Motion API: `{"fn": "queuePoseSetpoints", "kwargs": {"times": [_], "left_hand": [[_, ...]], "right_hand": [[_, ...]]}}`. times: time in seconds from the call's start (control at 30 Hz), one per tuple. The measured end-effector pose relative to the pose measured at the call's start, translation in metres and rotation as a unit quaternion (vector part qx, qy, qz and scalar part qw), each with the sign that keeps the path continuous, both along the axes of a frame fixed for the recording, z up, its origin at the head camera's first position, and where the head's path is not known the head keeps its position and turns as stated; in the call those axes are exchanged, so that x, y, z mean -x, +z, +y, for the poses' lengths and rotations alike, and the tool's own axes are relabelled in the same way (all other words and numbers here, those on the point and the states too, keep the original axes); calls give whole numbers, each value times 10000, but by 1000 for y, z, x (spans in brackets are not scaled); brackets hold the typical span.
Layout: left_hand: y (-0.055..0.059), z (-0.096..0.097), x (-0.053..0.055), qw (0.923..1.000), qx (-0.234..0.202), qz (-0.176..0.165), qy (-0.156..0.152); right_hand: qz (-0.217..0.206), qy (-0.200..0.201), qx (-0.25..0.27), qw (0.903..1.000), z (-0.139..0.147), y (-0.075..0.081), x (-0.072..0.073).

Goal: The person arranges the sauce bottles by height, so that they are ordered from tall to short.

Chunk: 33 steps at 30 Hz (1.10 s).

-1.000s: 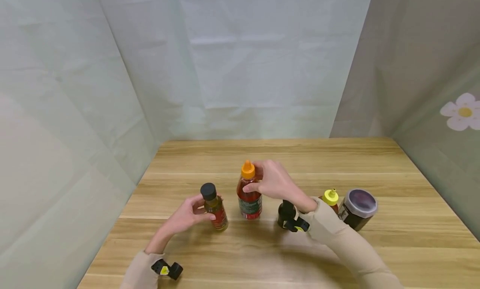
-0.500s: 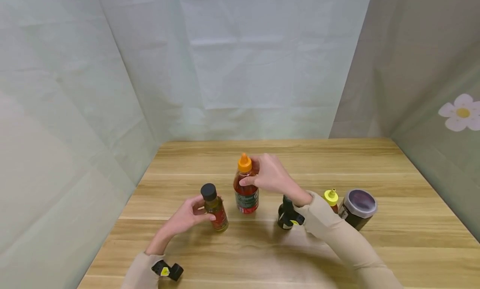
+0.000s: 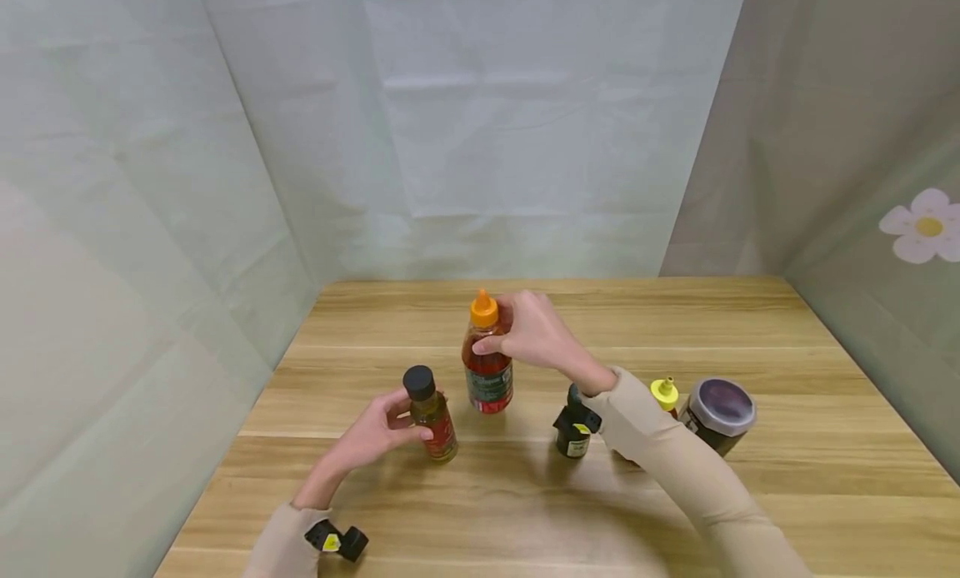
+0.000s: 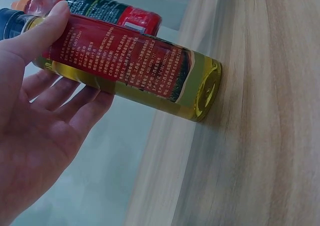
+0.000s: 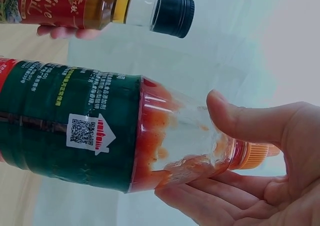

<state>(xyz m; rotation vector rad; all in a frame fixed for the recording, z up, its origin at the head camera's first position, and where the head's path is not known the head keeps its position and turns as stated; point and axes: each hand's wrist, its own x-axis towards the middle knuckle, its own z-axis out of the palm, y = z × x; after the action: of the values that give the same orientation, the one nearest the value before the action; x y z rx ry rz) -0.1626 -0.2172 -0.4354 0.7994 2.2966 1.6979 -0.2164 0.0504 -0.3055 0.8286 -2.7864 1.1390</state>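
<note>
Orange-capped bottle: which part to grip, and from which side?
Probably the tapered shoulder, just under the orange cap, coming from the right, as the right hand does. The bottle looks roughly upright and narrows there, so thumb and fingers should span it easily; the olive oil and left hand sit to its left.

Left hand (image 3: 377,431) grips a black-topped bottle (image 3: 441,435), right hand (image 3: 534,332) holds a red sauce bottle (image 3: 489,383) (orange cap (image 3: 483,312), btw) around one-to-two o'clock from it, jar (image 3: 720,415) at three.
</note>
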Motion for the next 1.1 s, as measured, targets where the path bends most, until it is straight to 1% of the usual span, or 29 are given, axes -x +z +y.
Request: {"fn": "queuePoseSetpoints", "kwargs": {"times": [0.2, 0.4, 0.7, 0.9, 1.1], "left_hand": [[-1, 0, -1, 10000, 38, -37, 31], [0, 0, 0, 10000, 52, -18, 70], [-1, -1, -1, 9999, 79, 2, 62], [-1, -2, -2, 9999, 70, 29, 66], [-1, -2, -2, 9999, 97, 43, 71]], "right_hand": [[-193, -15, 86, 9998, -3, 3, 5], [-122, -116, -10, 9999, -7, 6, 10], [-63, -100, -130, 9998, -12, 3, 17], [-91, -171, -280, 9994, -17, 3, 21], [-127, -147, -301, 9994, -19, 3, 25]]}}
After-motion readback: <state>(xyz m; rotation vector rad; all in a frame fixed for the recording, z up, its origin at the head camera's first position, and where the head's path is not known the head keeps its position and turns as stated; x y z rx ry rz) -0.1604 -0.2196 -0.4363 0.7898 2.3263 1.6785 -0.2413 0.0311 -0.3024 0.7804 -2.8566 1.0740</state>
